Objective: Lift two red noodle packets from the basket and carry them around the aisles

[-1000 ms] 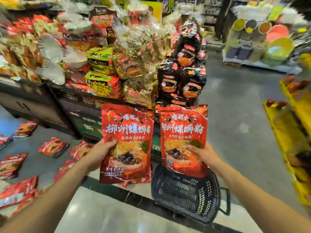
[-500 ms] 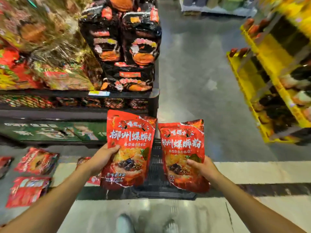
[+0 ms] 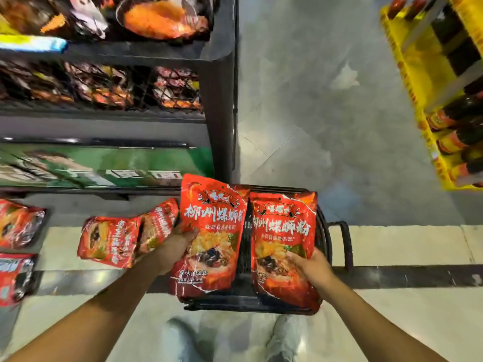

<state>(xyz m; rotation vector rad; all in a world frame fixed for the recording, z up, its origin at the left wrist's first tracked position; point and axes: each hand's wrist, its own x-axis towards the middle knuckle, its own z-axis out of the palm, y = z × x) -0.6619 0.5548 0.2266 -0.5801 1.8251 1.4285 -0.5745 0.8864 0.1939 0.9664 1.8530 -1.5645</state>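
The left hand grips a red snail-noodle packet by its left edge, thumb on the printed front, fingers hidden behind. The right hand grasps a second red snail-noodle packet at its lower right side, thumb laid across the front over the picture of the bowl. Both packets stand upright, faces toward the camera, side by side with their inner edges almost touching. They hang directly over a black plastic shopping basket that sits on the floor; its rim shows above the packets' tops and below their bottom edges, and its handle sticks out on the right side.

Just left of the left hand, more red packets lie flat on the floor, with others at the left edge of the view. Behind them stands a dark shelf unit stacked with bagged goods, a green panel along its base. At the right edge a yellow rack holds dark bottles. Two grey shoes show at the bottom edge, on pale tiled floor
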